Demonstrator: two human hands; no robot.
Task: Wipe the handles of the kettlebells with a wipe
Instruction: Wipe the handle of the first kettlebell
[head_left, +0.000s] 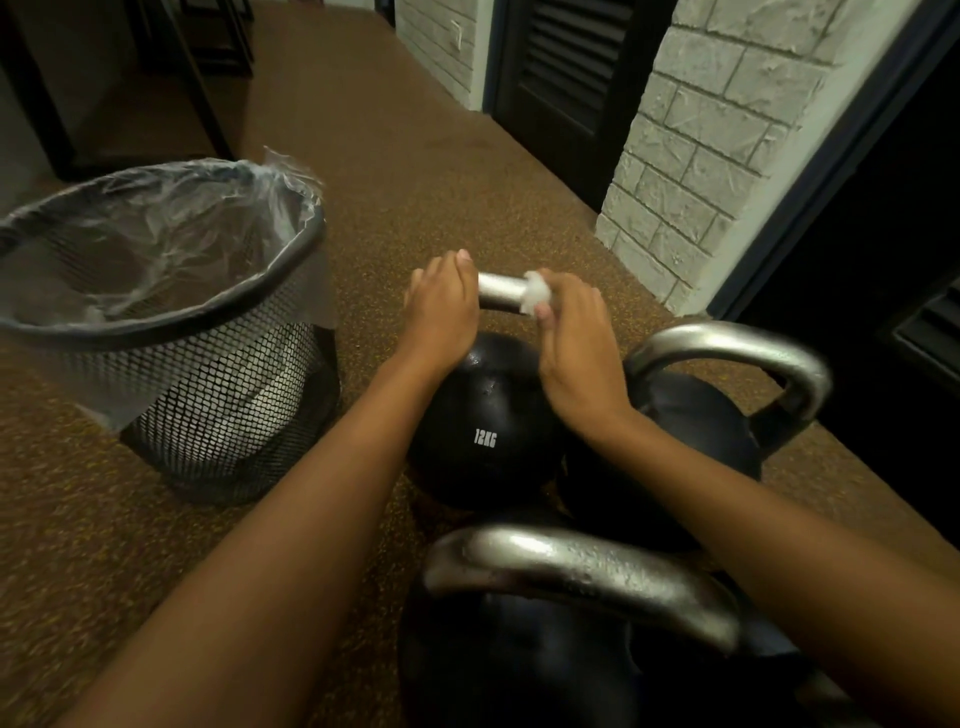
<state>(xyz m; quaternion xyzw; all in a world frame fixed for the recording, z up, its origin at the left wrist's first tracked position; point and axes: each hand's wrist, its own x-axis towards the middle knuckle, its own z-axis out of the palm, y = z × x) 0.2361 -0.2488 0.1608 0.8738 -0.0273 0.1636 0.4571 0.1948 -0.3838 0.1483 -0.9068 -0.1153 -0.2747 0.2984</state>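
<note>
Three black kettlebells with silver handles stand together on the floor. The far one (480, 421) is marked 12KG. My left hand (441, 306) grips the left end of its silver handle (501, 291). My right hand (574, 338) is curled round the right part of that handle, holding a crumpled white wipe (532, 296) against the metal. A second kettlebell (727, 410) stands to the right with its handle bare. The third (571, 623) is nearest me, under my right forearm.
A black mesh waste bin (171, 332) lined with a clear plastic bag stands left of the kettlebells. A grey brick wall (691, 171) and a dark louvred door (566, 67) lie to the right and behind. Brown speckled floor stretches ahead.
</note>
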